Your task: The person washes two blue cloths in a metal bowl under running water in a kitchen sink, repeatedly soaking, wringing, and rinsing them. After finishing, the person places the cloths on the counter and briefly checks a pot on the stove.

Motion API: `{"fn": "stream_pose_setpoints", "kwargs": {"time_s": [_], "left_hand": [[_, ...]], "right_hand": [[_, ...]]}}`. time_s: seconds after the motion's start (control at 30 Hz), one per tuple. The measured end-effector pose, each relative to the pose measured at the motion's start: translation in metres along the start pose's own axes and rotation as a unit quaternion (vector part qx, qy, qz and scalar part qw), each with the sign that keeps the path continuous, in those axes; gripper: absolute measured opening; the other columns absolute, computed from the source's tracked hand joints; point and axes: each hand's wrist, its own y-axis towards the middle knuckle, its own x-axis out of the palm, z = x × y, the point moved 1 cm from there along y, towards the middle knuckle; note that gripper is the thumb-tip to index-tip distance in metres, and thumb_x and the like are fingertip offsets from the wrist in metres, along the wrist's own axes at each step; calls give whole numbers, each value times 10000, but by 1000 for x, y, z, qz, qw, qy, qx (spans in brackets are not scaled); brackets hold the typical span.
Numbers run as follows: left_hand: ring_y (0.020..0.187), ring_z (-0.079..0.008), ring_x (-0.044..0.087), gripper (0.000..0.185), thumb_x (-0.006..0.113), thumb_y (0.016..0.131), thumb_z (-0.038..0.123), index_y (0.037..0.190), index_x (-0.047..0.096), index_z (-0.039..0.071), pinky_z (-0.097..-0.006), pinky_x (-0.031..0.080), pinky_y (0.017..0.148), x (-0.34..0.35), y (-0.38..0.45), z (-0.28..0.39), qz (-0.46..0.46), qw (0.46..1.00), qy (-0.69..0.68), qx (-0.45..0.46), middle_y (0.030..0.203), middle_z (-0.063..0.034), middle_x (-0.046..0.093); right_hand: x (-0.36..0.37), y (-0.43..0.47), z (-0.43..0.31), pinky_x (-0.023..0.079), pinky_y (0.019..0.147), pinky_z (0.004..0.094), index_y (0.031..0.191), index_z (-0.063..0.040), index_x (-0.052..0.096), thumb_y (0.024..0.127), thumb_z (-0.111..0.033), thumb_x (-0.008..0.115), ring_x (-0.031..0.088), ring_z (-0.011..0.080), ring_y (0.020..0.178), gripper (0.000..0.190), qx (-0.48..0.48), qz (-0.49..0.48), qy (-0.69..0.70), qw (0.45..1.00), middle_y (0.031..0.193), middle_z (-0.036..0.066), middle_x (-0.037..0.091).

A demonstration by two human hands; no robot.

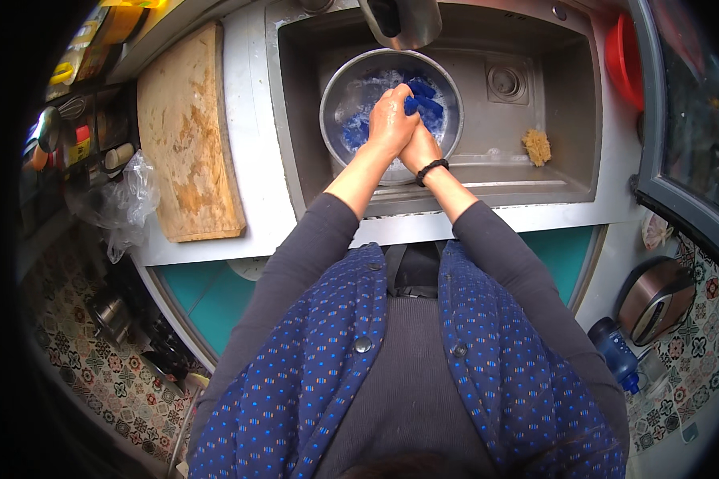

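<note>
My left hand and my right hand are pressed together over a round metal basin. Both grip a wet blue cloth, of which a bunched end pokes out between the fingers. More of the blue fabric hangs or lies in the basin beyond my hands; how the pieces join is hidden. Suds and water cover the basin's bottom. White foam clings to the back of my left hand. A dark braided band circles my right wrist.
The basin stands in the left part of a steel sink, under a metal faucet. A yellow scrubber lies near the drain. Left is a wooden cutting board; right are a red bowl and an open window frame.
</note>
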Motion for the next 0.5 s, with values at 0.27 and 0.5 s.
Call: {"fn": "stream_pose_setpoints", "kwargs": {"time_s": [0.27, 0.5], "left_hand": [[936, -200, 585, 457, 734, 746, 297, 1077, 554, 38, -358, 476, 817, -21, 7, -15, -120, 906, -242, -325, 1019, -93, 606], [1305, -389, 297, 601, 483, 866, 550, 1308, 430, 145, -552, 279, 1051, -92, 15, 7, -143, 581, -764, -239, 1409, -210, 314]], "right_hand": [[2, -16, -9, 470, 837, 410, 1153, -24, 431, 626, -437, 753, 603, 362, 962, 744, 4, 38, 40, 998, 1016, 222, 614], [-6, -77, -111, 347, 378, 161, 1090, -23, 470, 773, -401, 654, 459, 92, 561, 526, 139, -422, 847, 294, 925, 74, 530]]}}
